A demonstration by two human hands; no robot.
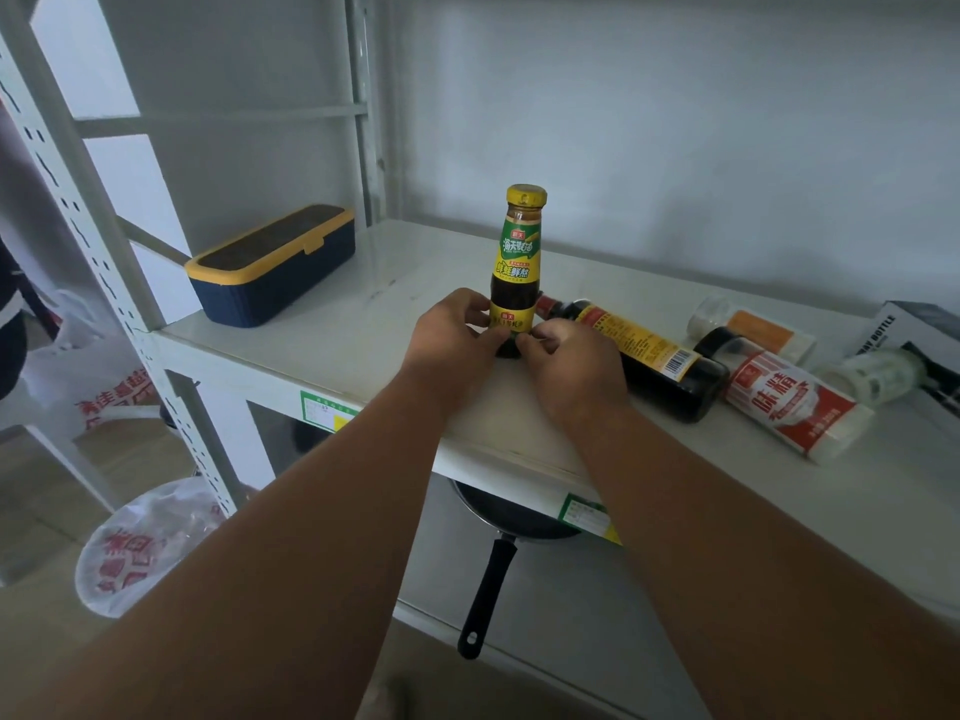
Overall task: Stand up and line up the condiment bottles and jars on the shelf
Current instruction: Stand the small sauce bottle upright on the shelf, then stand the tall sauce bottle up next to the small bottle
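Observation:
A dark sauce bottle with a yellow cap and a green-yellow label stands upright on the white shelf. My left hand and my right hand grip its base from either side, fingers curled round it. Right of it a dark soy sauce bottle with a yellow-red label lies on its side. A red-and-white jar with a dark lid also lies flat. Behind these, a clear shaker with an orange label and a small clear jar lie on their sides.
A navy box with a yellow lid sits at the shelf's left end beside the upright post. A black-and-white carton is at the far right. A black frying pan rests on the lower shelf, its handle sticking out. Plastic bags lie on the floor at left.

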